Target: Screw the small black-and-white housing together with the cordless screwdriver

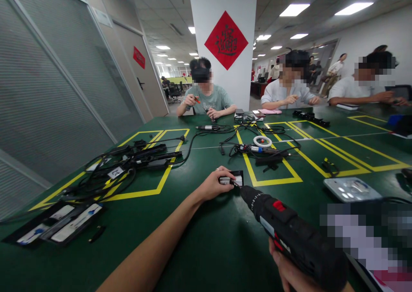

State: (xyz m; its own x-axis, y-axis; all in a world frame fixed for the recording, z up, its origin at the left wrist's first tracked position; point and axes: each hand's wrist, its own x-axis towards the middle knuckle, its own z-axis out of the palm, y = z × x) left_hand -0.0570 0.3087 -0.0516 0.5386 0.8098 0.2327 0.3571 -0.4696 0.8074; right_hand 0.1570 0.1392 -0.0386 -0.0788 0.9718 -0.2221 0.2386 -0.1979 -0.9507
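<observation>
My right hand (291, 266) is wrapped round the handle of a black cordless drill (289, 227) with red details. The drill points away to the left, and its bit reaches a small black part with a light inner face (238, 178) on the green table. My left hand (217, 181) is closed on that part's left side, where a small silvery piece (225, 180) shows by the fingertips. The exact contact between bit and part is too small to make out.
Black cables and long black parts (148, 156) crowd the left taped area. Opened black cases (74, 223) lie front left. A soldering-type tool (257, 149), a white ring (262, 141) and a silvery box (352, 189) are to the right. Several people sit across the table (193, 223).
</observation>
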